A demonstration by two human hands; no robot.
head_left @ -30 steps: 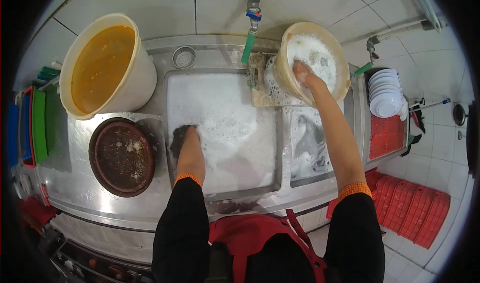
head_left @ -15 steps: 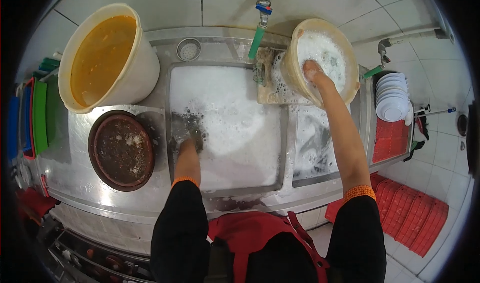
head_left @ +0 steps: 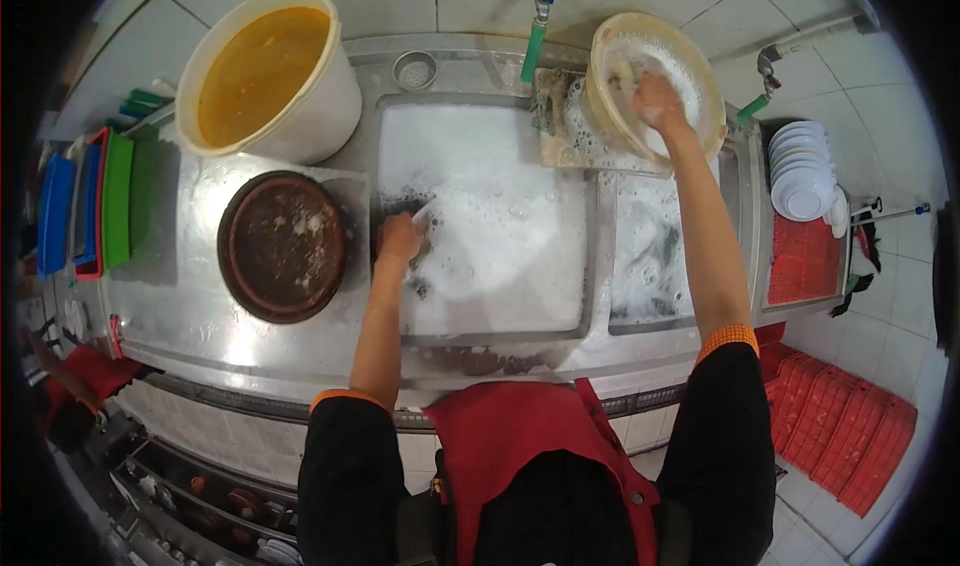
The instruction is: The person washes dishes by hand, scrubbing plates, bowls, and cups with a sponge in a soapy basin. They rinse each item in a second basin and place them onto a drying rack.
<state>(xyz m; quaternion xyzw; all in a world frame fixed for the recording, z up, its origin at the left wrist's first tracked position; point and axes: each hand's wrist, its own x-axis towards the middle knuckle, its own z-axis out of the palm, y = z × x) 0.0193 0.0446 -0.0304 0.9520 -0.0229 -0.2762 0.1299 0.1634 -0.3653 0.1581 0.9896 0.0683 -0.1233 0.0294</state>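
My left hand (head_left: 400, 238) is at the left side of the foam-filled sink basin (head_left: 480, 338), just above the suds. Its fingers are curled around something with a pale edge, mostly lost in the foam. Inside the cream bucket (head_left: 597, 91) of suds, my right hand (head_left: 657, 101) is closed, fingers pointing down. A pale yellowish shape shows beside its fingertips, too blurred to name. The bucket stands tilted on a ledge behind the smaller foamy basin (head_left: 650, 256).
A large white bucket (head_left: 340, 106) of orange-brown liquid stands at back left, with a brown round pan (head_left: 285, 246) before it. Stacked white plates (head_left: 803, 191) lean over a red crate (head_left: 803, 261) at right. A green-hosed tap (head_left: 534, 51) hangs behind the basin.
My left hand has risen out of the foam and now shows curled fingers. My right hand has lifted partly from the bucket's suds. The whole view has shifted slightly.
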